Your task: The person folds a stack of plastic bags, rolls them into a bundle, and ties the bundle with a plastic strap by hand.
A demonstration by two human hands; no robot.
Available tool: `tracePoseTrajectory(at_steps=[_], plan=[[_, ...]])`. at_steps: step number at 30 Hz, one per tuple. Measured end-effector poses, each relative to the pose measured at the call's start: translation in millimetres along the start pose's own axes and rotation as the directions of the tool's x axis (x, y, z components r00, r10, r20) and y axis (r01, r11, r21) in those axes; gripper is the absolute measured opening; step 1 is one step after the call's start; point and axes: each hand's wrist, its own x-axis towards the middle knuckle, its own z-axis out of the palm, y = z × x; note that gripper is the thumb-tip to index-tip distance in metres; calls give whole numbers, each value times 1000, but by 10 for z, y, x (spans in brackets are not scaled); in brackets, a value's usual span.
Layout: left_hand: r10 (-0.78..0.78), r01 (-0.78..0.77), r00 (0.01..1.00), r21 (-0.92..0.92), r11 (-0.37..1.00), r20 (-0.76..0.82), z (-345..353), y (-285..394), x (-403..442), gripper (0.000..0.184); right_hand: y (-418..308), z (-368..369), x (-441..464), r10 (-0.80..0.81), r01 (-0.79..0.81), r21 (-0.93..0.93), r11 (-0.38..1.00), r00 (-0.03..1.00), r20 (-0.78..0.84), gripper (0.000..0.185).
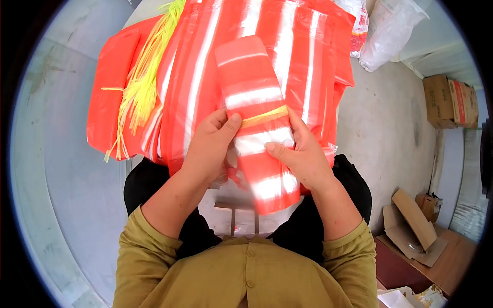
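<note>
A folded bundle of red plastic bags with shiny pale stripes is held between my two hands, tilted over my lap. A yellow tie strip runs around its middle. My left hand grips the bundle's left edge, thumb beside the strip. My right hand holds the right edge, thumb on top and fingers behind. Beneath lies a large pile of red plastic bags. On its left hangs a bunch of loose yellow strips, next to another tied red bundle.
White plastic sacks stand at the back right. A cardboard box is by the right wall. Flattened cardboard lies on a brown wooden surface at lower right. Grey floor shows right of the pile.
</note>
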Motion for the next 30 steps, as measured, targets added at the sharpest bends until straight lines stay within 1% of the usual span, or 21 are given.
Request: tracePoseTrajectory(at_steps=[1,3,5,7,9,12,15,18,21,24,27,30], plan=[[-14,14,1000,-1,1000,18,-29,-4,1,34,20,3,-5,-11,11,-4,1000,1000,1,85],[-12,12,1000,-46,999,2,-12,-5,-13,34,51,12,-18,-35,35,-12,999,999,2,86],[-11,9,1000,-74,997,-23,17,-3,-23,35,1,17,-35,-9,9,-3,1000,1000,3,86],[18,-17,1000,-114,993,10,82,38,-62,38,14,12,-41,-7,7,11,1000,1000,17,87],[80,-61,991,-177,982,106,183,128,-122,42,90,-5,-39,-29,28,28,999,999,43,88],[102,-86,992,-195,977,76,224,130,-116,49,91,19,-63,-12,11,28,1000,1000,27,91],[148,-135,988,-189,973,55,225,88,-94,51,182,0,-68,-55,55,-43,998,998,9,94],[94,-82,992,-141,987,80,272,138,-167,52,159,27,-81,-103,103,19,994,995,3,96],[75,-68,997,-171,983,33,248,109,-158,52,123,28,-108,-112,115,-64,991,993,41,97],[108,-102,994,-187,977,23,262,143,-195,50,93,73,-137,-116,118,-42,992,992,51,97],[99,-92,995,-228,969,18,255,180,-231,46,102,62,-143,-130,135,-99,986,990,48,97],[112,-109,994,-214,971,2,228,152,-245,43,44,98,-178,-212,216,-116,969,976,52,96]])
